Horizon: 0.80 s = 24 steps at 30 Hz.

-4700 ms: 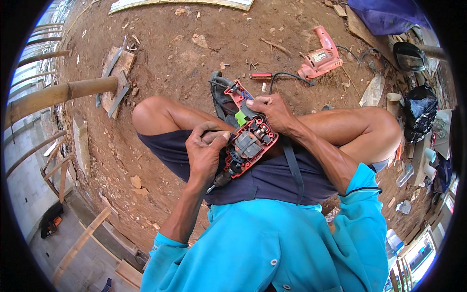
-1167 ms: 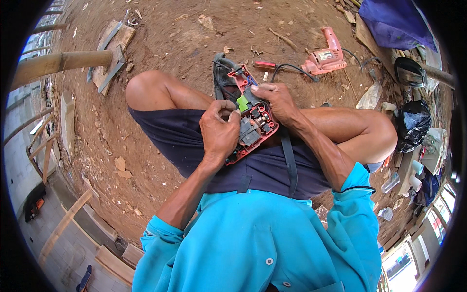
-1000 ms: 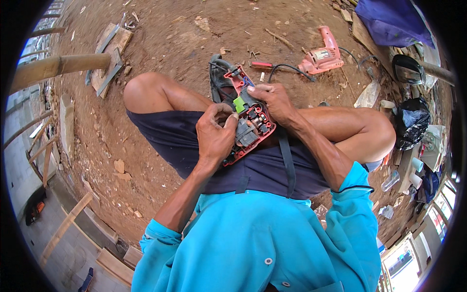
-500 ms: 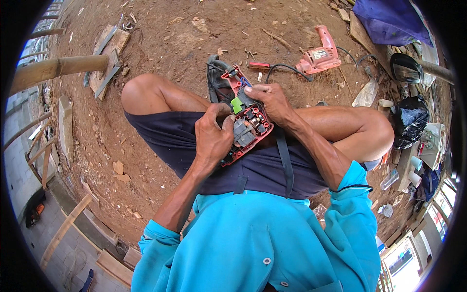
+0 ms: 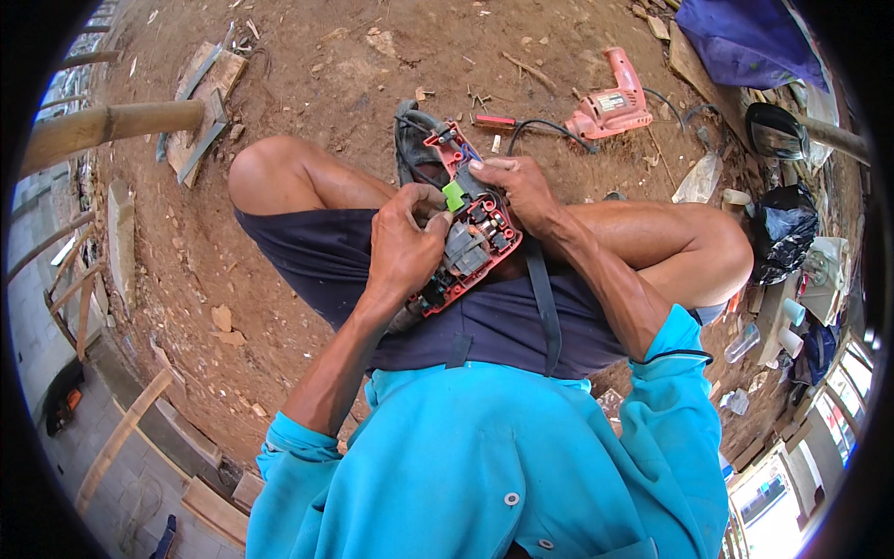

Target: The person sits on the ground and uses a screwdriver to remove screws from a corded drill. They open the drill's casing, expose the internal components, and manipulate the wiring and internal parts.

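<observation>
Red plastic power-tool housing half [image 5: 501, 255], grey blocky motor [image 5: 464, 251] exposed, held over dark navy cloth shorts [image 5: 312, 256]. Right hand [image 5: 527, 193] clasps its upper right edge, thumb on top. Left hand [image 5: 406, 238] curled at left edge, fingertips beside bright-green plastic block [image 5: 453, 196]; can't tell if pinching it.

Plast. tool shell [image 5: 479, 273], glossy blk plast. bag [image 5: 787, 228], rough gnd [image 5: 191, 247]

I see the opened red power tool [image 5: 467, 252] blocking the gap between left hand [image 5: 404, 235] and right hand [image 5: 524, 193]; dirt [image 5: 307, 88] past the left knee [image 5: 264, 175] leaves passing room, but a pink drill [image 5: 610, 112] obstructs rightward.
</observation>
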Each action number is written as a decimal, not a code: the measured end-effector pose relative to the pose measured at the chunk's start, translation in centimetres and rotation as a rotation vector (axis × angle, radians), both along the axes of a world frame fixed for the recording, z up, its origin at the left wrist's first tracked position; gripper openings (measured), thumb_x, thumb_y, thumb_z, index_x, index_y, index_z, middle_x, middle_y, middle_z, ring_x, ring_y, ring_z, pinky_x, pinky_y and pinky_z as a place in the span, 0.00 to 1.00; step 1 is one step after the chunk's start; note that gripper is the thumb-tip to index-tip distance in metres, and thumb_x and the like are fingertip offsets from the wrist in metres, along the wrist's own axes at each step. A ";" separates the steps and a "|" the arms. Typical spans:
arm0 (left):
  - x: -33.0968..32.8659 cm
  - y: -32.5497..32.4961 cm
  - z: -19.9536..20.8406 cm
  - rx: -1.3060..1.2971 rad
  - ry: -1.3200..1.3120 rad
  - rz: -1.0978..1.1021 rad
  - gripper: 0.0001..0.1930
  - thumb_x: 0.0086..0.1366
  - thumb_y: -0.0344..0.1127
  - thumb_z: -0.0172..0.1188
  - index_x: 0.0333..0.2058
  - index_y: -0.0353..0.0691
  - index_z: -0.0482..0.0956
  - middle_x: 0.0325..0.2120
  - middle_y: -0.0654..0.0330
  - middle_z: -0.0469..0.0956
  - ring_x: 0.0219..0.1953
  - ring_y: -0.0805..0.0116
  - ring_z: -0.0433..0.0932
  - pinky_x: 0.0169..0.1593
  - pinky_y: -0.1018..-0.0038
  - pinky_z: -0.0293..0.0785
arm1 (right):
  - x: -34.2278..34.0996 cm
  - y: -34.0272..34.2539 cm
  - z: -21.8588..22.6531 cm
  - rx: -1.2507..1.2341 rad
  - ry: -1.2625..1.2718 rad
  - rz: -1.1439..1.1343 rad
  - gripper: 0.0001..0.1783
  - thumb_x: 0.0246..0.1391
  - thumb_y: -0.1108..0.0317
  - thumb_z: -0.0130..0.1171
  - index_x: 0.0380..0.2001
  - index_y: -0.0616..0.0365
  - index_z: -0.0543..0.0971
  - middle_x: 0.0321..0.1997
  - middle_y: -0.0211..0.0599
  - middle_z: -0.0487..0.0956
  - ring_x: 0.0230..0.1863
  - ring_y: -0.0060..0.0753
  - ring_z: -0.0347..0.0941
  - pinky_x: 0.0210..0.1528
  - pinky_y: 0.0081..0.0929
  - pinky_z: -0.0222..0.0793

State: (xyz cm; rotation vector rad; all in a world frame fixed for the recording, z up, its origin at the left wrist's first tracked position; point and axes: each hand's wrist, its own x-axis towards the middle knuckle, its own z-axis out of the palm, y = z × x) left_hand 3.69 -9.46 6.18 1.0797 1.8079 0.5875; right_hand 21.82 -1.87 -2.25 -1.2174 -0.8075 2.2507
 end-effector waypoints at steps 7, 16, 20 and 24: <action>-0.3 0.1 -1.0 0.062 -0.006 -0.002 0.12 0.59 0.30 0.65 0.41 0.32 0.83 0.33 0.49 0.87 0.37 0.56 0.88 0.44 0.63 0.82 | 0.3 0.0 -0.6 -0.094 0.022 -0.006 0.16 0.71 0.61 0.60 0.41 0.68 0.84 0.33 0.37 0.86 0.30 0.23 0.82 0.32 0.22 0.79; -0.5 0.9 -1.2 -0.023 0.053 -0.058 0.14 0.58 0.29 0.64 0.43 0.33 0.83 0.34 0.45 0.87 0.40 0.50 0.87 0.48 0.60 0.81 | 0.5 0.0 -1.1 -0.129 0.013 -0.017 0.16 0.70 0.61 0.60 0.42 0.67 0.84 0.35 0.36 0.86 0.30 0.22 0.82 0.33 0.20 0.79; -0.5 1.0 -1.3 -0.068 0.069 -0.065 0.14 0.58 0.27 0.65 0.44 0.32 0.83 0.34 0.49 0.87 0.39 0.61 0.88 0.46 0.66 0.82 | 0.5 0.2 -0.7 -0.136 0.001 -0.008 0.16 0.70 0.61 0.60 0.43 0.67 0.84 0.35 0.36 0.86 0.31 0.22 0.82 0.33 0.20 0.79; -0.3 0.9 -1.6 -0.068 0.046 -0.039 0.14 0.58 0.25 0.66 0.44 0.32 0.83 0.34 0.50 0.88 0.38 0.63 0.88 0.44 0.67 0.82 | 0.6 0.2 -0.6 -0.118 -0.010 -0.002 0.16 0.70 0.61 0.61 0.43 0.67 0.84 0.35 0.36 0.86 0.31 0.21 0.82 0.33 0.20 0.79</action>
